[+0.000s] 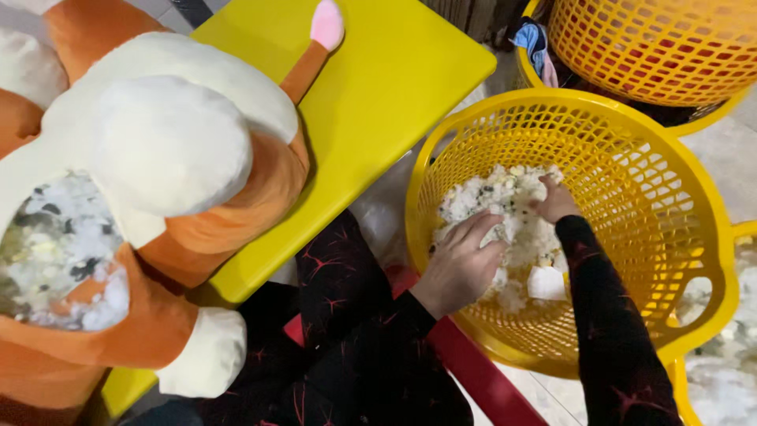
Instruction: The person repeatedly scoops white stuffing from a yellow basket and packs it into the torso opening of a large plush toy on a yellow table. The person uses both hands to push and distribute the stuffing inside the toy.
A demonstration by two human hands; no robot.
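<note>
Reaching into the yellow basket at the right, both hands gather white stuffing heaped inside it. The left hand curls over a clump, fingers bent; the right hand pinches a tuft farther in. At the left, an orange-and-white plush toy lies on the yellow table. Another orange basket stands far right.

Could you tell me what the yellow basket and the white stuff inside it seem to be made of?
The yellow basket looks like moulded plastic: glossy, with a regular lattice of holes. The white stuff that both hands dig into looks like soft, fluffy fibre or foam scraps, clumpy and matte, with some darker flecks; which exactly cannot be told.
</note>
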